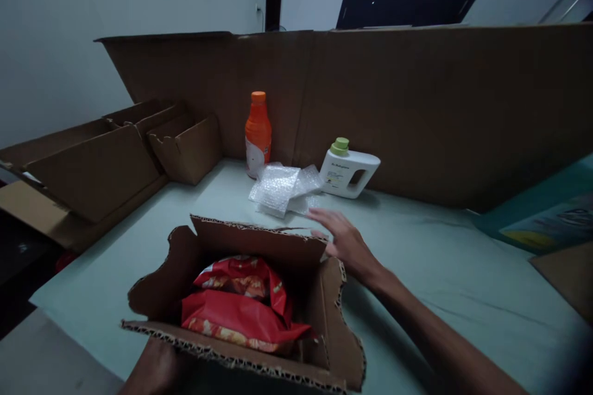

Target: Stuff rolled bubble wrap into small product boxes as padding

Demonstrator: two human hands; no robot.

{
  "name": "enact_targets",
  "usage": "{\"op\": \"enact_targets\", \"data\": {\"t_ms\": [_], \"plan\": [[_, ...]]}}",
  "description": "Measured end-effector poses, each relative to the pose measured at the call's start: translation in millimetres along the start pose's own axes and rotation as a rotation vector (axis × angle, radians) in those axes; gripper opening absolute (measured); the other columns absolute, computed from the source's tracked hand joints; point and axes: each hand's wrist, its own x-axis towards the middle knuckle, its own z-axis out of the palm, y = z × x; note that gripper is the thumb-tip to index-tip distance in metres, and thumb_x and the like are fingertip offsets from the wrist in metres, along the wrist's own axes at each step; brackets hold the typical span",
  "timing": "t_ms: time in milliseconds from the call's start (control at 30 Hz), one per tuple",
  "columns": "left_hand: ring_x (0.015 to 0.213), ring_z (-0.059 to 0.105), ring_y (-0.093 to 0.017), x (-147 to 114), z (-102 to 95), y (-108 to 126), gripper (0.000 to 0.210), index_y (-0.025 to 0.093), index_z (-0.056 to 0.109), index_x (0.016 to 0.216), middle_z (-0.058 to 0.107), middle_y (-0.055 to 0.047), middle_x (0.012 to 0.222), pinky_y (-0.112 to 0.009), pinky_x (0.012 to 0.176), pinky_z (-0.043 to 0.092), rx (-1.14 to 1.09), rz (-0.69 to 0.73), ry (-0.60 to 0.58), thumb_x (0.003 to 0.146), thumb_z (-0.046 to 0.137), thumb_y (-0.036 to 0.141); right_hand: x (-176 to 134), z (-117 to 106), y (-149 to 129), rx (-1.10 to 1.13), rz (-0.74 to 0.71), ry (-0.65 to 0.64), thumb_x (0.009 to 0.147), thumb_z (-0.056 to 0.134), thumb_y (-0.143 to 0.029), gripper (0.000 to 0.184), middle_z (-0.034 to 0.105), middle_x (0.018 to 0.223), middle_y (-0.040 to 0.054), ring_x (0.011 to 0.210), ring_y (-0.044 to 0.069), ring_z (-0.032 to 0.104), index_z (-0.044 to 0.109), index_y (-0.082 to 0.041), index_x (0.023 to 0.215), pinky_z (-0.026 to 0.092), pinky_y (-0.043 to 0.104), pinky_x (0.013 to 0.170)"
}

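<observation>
At carton (340, 321), my L hand (157, 361) grip unclear; R hand (343, 237) loosely open, empty. Step prob. bubble wrap (275, 188) reach; next needs pinch.

Here's the pale green counter (430, 253), and towards its back stands an orange bottle (258, 133), upright! Overlapping bubble wrap (277, 190) lies between it and a white jug (337, 173) with a green cap (340, 146), while a cardboard bin (199, 151) sits over left.

Open-topped brown cardboard box (343, 327), ragged rim; red printed packets (231, 311) lying inside.
</observation>
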Motion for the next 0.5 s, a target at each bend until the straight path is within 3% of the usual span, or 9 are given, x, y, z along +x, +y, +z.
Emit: {"op": "enact_targets", "data": {"t_ms": [100, 167, 233, 300, 367, 500], "plan": [[0.106, 0.066, -0.024, 3.0, 0.0, 2.2, 0.030, 0.022, 0.067, 0.119, 0.067, -0.008, 0.124, -0.042, 0.090, 0.059, 0.041, -0.028, 0.043, 0.095, 0.065, 0.041, 68.8, 20.3, 15.4, -0.331, -0.130, -0.094, 0.078, 0.069, -0.012, 0.055, 0.057, 0.147, 0.0164, 0.136, 0.036, 0.050, 0.066, -0.020, 0.132, 0.041, 0.056, 0.108], [0.113, 0.064, -0.025, 5.3, -1.4, 4.4, 0.034, 0.022, 0.062, 0.126, 0.062, -0.009, 0.131, -0.043, 0.093, 0.058, 0.055, -0.019, 0.047, 0.097, 0.063, 0.040, 104.4, 32.8, 19.6, -0.431, -0.184, -0.150, 0.078, 0.069, -0.008, 0.043, 0.063, 0.140, 0.0138, 0.134, 0.034, 0.051, 0.071, -0.020, 0.119, 0.041, 0.050, 0.106], [0.114, 0.064, -0.026, 6.0, -2.0, 4.7, 0.034, 0.023, 0.063, 0.125, 0.063, -0.008, 0.130, -0.043, 0.092, 0.058, 0.063, -0.012, 0.045, 0.096, 0.065, 0.040, 124.0, 37.0, 23.9, -0.441, -0.159, -0.129, 0.087, 0.060, -0.009, 0.025, 0.072, 0.125, 0.0104, 0.124, 0.030, 0.058, 0.075, -0.020, 0.104, 0.041, 0.047, 0.103], [0.113, 0.064, -0.026, 4.4, -0.7, 2.9, 0.034, 0.022, 0.063, 0.125, 0.063, -0.008, 0.130, -0.043, 0.092, 0.058, 0.061, -0.009, 0.036, 0.096, 0.064, 0.040, 125.9, 32.7, 28.1, -0.450, -0.102, -0.067, 0.096, 0.049, -0.012, 0.026, 0.073, 0.119, 0.0120, 0.116, 0.029, 0.061, 0.074, -0.018, 0.105, 0.041, 0.047, 0.098], [0.112, 0.064, -0.025, 0.3, 1.8, 0.1, 0.033, 0.022, 0.063, 0.125, 0.063, -0.009, 0.130, -0.043, 0.093, 0.058, 0.052, -0.010, 0.024, 0.097, 0.063, 0.040, 114.9, 26.3, 28.5, -0.464, -0.086, -0.040, 0.098, 0.049, -0.017, 0.029, 0.070, 0.127, 0.0148, 0.117, 0.030, 0.060, 0.070, -0.016, 0.117, 0.041, 0.046, 0.098], [0.112, 0.064, -0.024, -10.2, 6.0, -4.6, 0.034, 0.022, 0.062, 0.126, 0.062, -0.009, 0.131, -0.043, 0.093, 0.058, 0.035, -0.006, 0.025, 0.097, 0.063, 0.040, 92.0, 35.5, 14.6, -0.488, -0.156, -0.132, 0.085, 0.073, -0.034, 0.052, 0.061, 0.141, 0.0162, 0.126, 0.032, 0.054, 0.063, -0.016, 0.133, 0.040, 0.043, 0.102]]}}
